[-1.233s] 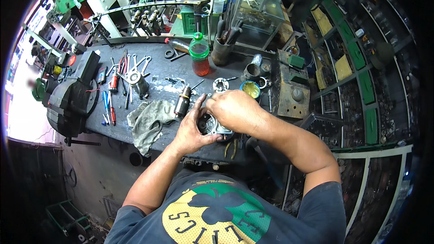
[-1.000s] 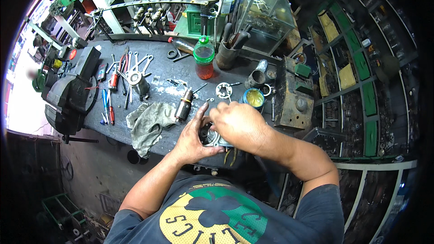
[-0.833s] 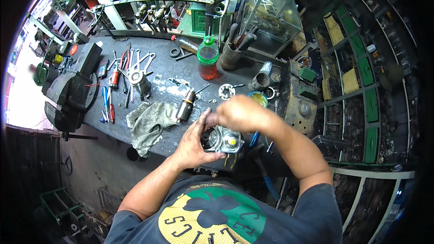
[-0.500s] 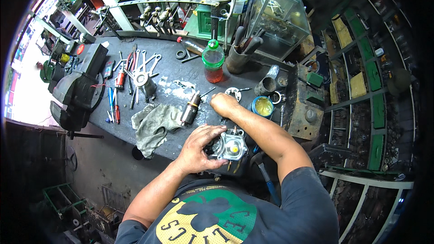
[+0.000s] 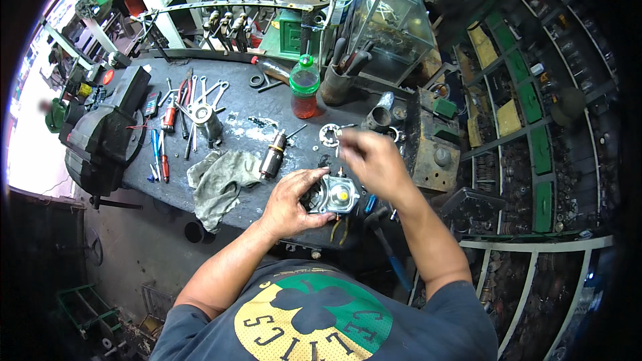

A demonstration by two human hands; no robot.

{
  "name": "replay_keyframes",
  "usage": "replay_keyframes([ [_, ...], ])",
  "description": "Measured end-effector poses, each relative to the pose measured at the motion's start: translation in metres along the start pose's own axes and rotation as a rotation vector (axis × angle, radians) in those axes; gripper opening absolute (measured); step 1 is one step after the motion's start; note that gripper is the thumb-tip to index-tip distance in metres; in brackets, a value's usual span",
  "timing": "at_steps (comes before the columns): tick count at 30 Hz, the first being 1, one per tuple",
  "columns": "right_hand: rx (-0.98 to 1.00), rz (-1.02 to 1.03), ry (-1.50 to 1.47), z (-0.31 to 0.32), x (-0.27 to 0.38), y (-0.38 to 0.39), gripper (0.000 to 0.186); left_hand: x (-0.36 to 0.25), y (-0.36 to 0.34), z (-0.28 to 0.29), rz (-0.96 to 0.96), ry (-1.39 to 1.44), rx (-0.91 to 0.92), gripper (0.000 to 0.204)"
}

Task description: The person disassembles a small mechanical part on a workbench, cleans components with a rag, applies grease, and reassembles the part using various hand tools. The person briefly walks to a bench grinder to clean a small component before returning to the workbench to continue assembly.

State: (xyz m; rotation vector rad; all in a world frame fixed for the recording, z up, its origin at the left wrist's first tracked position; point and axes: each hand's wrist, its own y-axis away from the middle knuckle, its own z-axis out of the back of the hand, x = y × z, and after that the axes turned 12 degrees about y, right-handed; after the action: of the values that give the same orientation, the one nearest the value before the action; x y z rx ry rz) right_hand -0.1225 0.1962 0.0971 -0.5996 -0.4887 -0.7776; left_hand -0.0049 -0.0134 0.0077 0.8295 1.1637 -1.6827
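Observation:
A silver metal motor housing point(image 5: 342, 195) with a yellow centre sits at the bench's front edge. My left hand point(image 5: 293, 202) is closed round its left side, thumb at the near side and fingers at the far side. My right hand point(image 5: 374, 164), somewhat blurred, hangs just beyond and right of the housing. Its fingers are drawn together in a pinch, and what they hold, if anything, I cannot make out. A pale notched ring point(image 5: 329, 135) lies past its fingertips. Left of it is a cylindrical motor armature point(image 5: 273, 155) with a shaft. My right hand hides the tub of grease.
A grey rag point(image 5: 224, 184) lies left, near wrenches point(image 5: 214, 95) and screwdrivers point(image 5: 165, 160). Farther back stand a green-capped bottle of red liquid point(image 5: 304, 88) and a tool-filled pot point(image 5: 340, 83). A bench vise point(image 5: 100, 140) is at left, a hammer point(image 5: 391, 251) at front right.
My right hand has lifted off the bench top and come back to the right, nearer the housing. My left hand keeps its hold on the housing. The whole view has shifted slightly.

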Motion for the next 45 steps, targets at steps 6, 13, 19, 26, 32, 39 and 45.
replay_keyframes([
  [6,0.173,0.201,0.229,0.002,0.066,0.065,0.02,0.006,0.003,-0.003,-0.032,-0.032,-0.011,0.093],
  [13,0.075,0.129,0.403,-0.025,0.066,0.082,0.02,0.002,0.005,-0.005,-0.021,-0.025,-0.021,0.093],
  [19,0.249,0.054,0.669,-0.025,0.092,0.079,0.018,0.008,0.007,-0.007,-0.025,0.003,-0.051,0.089],
  [26,0.083,0.013,0.722,-0.035,0.095,0.079,0.025,0.007,0.004,-0.01,-0.051,0.03,-0.067,0.083],
  [32,0.148,-0.003,0.744,-0.041,0.082,0.077,0.026,0.016,0.006,-0.013,-0.06,0.03,-0.102,0.081],
  [39,0.169,0.005,0.442,-0.033,0.064,0.086,0.024,0.011,0.007,-0.014,0.001,0.007,-0.069,0.087],
  [45,-0.056,0.046,0.359,-0.038,0.065,0.095,0.023,0.021,0.009,-0.015,-0.063,0.02,-0.086,0.089],
])
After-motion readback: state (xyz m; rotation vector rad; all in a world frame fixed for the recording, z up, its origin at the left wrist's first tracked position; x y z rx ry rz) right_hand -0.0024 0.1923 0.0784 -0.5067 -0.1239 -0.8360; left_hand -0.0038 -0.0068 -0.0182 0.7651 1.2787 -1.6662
